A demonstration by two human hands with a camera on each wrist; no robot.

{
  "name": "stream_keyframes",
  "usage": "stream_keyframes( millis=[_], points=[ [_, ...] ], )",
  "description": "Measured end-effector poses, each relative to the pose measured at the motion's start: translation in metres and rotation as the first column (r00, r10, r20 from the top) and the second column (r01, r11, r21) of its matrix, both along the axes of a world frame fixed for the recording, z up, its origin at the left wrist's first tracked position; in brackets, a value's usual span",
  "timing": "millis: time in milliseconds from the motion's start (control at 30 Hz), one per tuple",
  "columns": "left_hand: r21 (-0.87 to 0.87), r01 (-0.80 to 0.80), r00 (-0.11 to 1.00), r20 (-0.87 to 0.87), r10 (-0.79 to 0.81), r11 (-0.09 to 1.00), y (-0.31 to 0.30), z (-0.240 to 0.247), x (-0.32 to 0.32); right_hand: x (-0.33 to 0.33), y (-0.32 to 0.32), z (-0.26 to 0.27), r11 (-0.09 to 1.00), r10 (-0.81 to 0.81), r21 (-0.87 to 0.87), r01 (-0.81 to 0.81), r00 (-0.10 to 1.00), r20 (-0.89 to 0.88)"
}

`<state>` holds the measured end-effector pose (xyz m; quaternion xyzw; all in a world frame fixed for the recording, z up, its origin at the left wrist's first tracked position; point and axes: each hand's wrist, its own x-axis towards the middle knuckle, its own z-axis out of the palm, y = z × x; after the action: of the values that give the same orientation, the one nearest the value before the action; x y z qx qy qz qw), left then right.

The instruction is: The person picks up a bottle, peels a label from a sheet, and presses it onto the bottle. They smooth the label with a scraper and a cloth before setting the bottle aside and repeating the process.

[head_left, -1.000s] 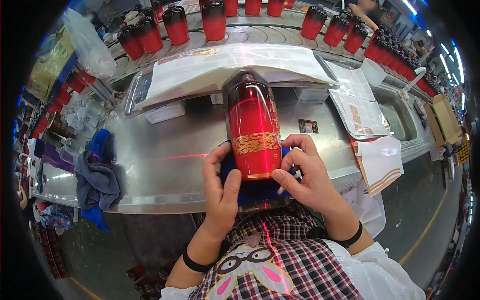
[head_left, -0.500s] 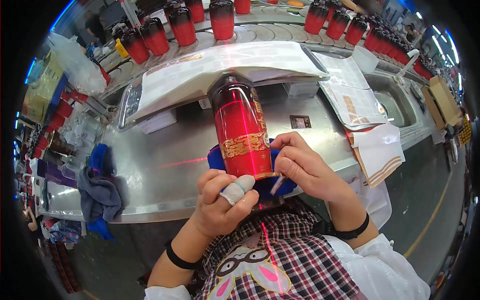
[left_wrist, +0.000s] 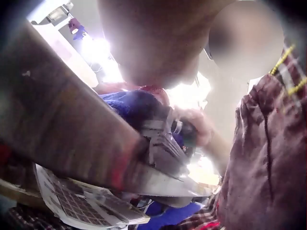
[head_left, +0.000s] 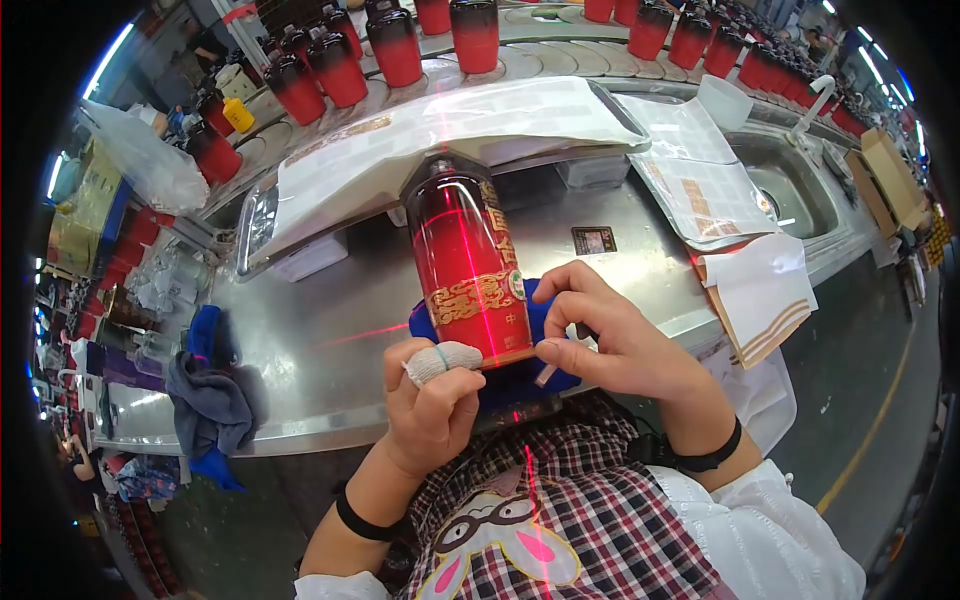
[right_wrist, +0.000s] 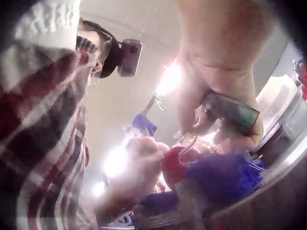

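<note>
A glossy red-and-black bottle point(head_left: 460, 250) with gold lettering and a gold band lies on a blue cloth point(head_left: 540, 300), its base toward the person. At the base's left corner is my left hand point(head_left: 425, 400), fingers curled, one in a white finger cover point(head_left: 445, 362) that touches the bottle's lower edge. My right hand point(head_left: 610, 335) is at the base's right side, thumb and forefinger close to the bottle. A small dark rectangular piece point(right_wrist: 232, 112) is held in its curled fingers in the right wrist view. A narrow pale strip point(head_left: 546, 374) shows below the right thumb.
Behind the bottle stands a tray point(head_left: 258, 225) covered with white printed sheets point(head_left: 480, 110). Printed sheets point(head_left: 690, 170) and a sink point(head_left: 790, 190) are on the right. A grey towel point(head_left: 210, 400) hangs over the left edge. Several red-black bottles point(head_left: 475, 38) line the conveyor beyond.
My left hand went from spread fingers beside the bottle to curled fingers at its base, the white-covered finger now showing. The bottle has turned, bringing more gold lettering into view.
</note>
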<state>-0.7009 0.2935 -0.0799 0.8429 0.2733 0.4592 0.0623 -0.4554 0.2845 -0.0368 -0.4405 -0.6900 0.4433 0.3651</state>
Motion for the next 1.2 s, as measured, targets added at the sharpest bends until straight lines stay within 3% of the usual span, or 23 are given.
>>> stream_keyframes(
  millis=[333,567,667,800,900,1000,1100,1200],
  points=[
    [0.109,0.073,0.99,-0.126,-0.059,0.991,0.0,0.005,-0.003,0.001,-0.001,-0.013,0.999,0.013,0.03,-0.014,1.0,0.025],
    [-0.374,-0.025,0.96,0.25,0.127,0.927,-0.001,-0.002,0.013,-0.005,-0.001,-0.014,1.0,-0.017,-0.023,0.016,0.999,-0.037],
    [-0.365,-0.099,0.96,0.209,0.185,0.926,-0.001,-0.003,0.018,-0.006,-0.001,-0.017,1.0,-0.028,-0.002,0.028,0.999,-0.043],
    [-0.428,-0.046,0.951,0.259,0.171,0.903,-0.001,-0.008,0.016,-0.006,-0.001,-0.014,0.997,-0.044,0.055,0.044,0.999,-0.01],
    [-0.432,-0.042,0.949,0.264,0.171,0.901,-0.001,-0.01,0.015,-0.008,0.0,-0.014,0.998,-0.048,0.033,0.051,0.996,-0.075],
    [-0.448,-0.034,0.951,0.261,0.167,0.893,-0.002,-0.009,0.015,-0.012,-0.003,-0.006,0.993,-0.068,-0.11,0.051,0.986,-0.152],
    [-0.482,-0.005,0.955,0.257,0.147,0.876,-0.003,-0.009,0.014,-0.018,-0.001,-0.016,0.984,-0.11,0.144,0.106,0.994,0.018],
    [-0.487,0.011,0.951,0.275,0.142,0.873,-0.003,-0.01,0.015,-0.02,0.0,-0.017,0.974,-0.151,0.187,0.131,0.984,0.099]
  ],
)
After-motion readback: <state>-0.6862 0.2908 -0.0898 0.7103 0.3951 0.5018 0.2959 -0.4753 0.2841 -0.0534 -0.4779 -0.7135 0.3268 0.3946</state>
